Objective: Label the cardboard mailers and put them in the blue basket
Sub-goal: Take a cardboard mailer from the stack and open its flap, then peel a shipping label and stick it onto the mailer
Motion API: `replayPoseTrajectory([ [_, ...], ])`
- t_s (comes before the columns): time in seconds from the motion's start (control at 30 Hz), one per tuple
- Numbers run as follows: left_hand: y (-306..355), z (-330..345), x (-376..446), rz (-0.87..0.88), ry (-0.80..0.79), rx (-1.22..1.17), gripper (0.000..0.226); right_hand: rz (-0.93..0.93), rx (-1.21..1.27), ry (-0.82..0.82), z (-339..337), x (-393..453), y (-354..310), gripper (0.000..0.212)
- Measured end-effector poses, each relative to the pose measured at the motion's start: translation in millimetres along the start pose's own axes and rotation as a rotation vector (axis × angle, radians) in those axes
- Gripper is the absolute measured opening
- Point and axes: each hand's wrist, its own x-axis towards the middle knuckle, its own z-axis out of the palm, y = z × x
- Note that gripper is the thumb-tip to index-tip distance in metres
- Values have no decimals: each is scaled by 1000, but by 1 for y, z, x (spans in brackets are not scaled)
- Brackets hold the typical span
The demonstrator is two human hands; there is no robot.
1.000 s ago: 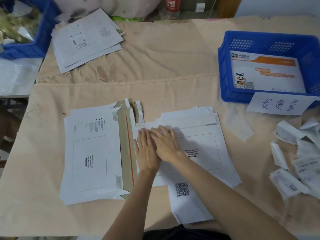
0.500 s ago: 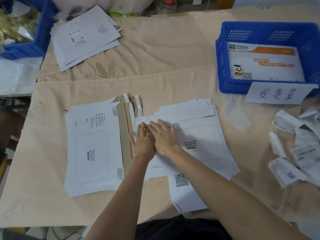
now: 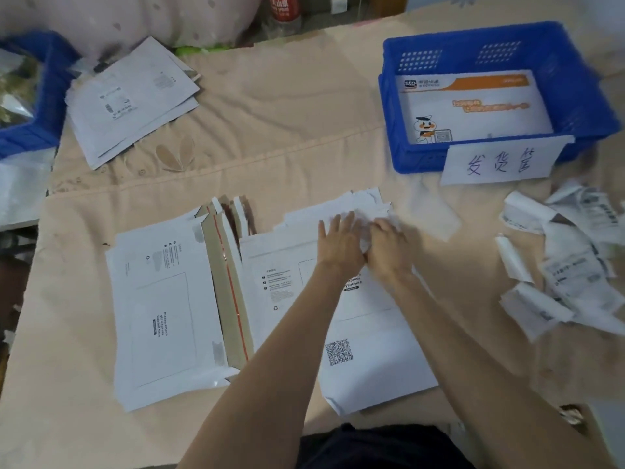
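Observation:
A stack of white cardboard mailers (image 3: 291, 265) lies at the table's centre. My left hand (image 3: 338, 243) and my right hand (image 3: 389, 247) press side by side, fingers flat, on the upper part of the top mailer; the right hand is blurred. To the left lies a second stack of mailers (image 3: 159, 299) with brown flaps open and a red tear strip showing. The blue basket (image 3: 422, 160) stands at the back right. A white and orange mailer (image 3: 473, 106) lies inside it, and a handwritten paper sign (image 3: 500, 160) hangs on its front.
Crumpled label backing scraps (image 3: 571, 265) are piled at the right edge. More white mailers (image 3: 132, 103) lie at the back left, beside another blue basket (image 3: 47, 106). A red-labelled bottle (image 3: 284, 8) stands behind the cloth-covered table (image 3: 287, 137).
Both hands have slid to the right along the top mailer, from its left part to its upper middle, still pressing flat. The view has shifted slightly.

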Motion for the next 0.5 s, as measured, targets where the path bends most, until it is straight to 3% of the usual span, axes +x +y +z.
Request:
replayPoseTrajectory([
  [0.17,15,11,14,-46,-178,142,68,-103,75,34,15,-11,16,48],
  [0.27,16,8,21,-61,-190,125,64,-54,134,-43,7,-4,18,44],
  [0.37,18,2,28,-61,-167,111,55,-47,133,24,10,-5,17,41],
  [0.43,20,-1,30,-69,-186,83,52,-57,118,-49,3,-2,19,42],
  [0.5,21,-6,31,-108,-220,7,52,5,272,-194,-17,8,20,41],
])
